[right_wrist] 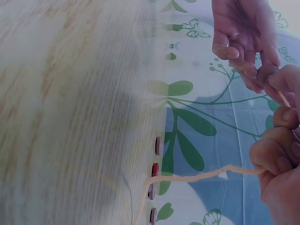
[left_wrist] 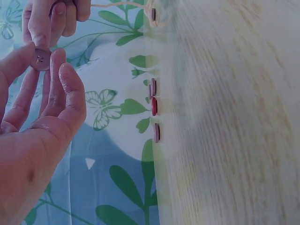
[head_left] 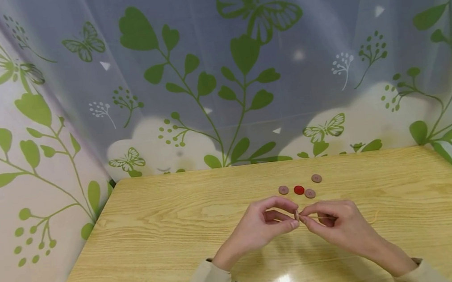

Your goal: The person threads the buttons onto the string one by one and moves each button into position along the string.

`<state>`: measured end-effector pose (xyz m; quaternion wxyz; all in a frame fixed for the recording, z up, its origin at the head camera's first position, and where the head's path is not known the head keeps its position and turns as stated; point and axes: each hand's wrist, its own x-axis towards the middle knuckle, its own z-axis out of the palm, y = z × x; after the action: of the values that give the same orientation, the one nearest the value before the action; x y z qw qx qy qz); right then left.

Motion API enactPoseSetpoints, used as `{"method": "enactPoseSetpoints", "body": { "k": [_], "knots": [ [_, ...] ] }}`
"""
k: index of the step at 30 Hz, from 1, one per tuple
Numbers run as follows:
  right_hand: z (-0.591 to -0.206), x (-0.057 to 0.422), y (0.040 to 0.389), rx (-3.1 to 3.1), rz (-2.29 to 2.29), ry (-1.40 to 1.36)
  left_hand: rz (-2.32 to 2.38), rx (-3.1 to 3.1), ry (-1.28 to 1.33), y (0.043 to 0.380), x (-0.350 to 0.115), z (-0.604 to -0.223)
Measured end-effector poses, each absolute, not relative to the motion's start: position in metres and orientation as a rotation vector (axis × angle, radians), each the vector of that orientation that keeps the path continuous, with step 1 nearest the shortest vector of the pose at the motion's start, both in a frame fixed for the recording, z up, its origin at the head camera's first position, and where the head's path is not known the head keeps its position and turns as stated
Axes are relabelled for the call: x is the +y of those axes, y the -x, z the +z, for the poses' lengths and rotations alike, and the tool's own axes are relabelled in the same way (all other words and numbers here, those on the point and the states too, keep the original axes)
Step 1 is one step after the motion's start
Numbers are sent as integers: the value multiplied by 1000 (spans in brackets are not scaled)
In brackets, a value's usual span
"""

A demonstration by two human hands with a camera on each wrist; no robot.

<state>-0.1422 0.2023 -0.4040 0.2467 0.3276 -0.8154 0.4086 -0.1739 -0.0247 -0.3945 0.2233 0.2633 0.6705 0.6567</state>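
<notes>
My left hand [head_left: 262, 224] pinches a mauve-brown button [left_wrist: 41, 60] by its edge between thumb and fingers, above the table. Small holes show in the button's face in the left wrist view. Right beside it, my right hand [head_left: 347, 228] pinches a pale yellow cord [right_wrist: 201, 177], its fingertips at the button's face. The cord runs back through the right hand and its tail hangs down toward the table. The cord's tip is hidden by the fingers, so I cannot tell whether it passes through a hole.
Beyond the hands, a red button [head_left: 299, 190] lies on the wooden table [head_left: 168, 217] with three mauve-brown buttons, one of them [head_left: 310, 193] close against it, another [head_left: 283, 190] to the left and one [head_left: 316, 178] farther back. A patterned curtain [head_left: 212, 70] stands behind the table.
</notes>
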Motion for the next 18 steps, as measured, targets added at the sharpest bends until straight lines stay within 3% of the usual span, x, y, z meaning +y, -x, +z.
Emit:
{"method": "enactPoseSetpoints", "body": {
  "k": [18],
  "knots": [
    [-409, 205, 143, -2199, 1131, -908, 1833, 1960, -687, 171, -19, -400]
  ]
}}
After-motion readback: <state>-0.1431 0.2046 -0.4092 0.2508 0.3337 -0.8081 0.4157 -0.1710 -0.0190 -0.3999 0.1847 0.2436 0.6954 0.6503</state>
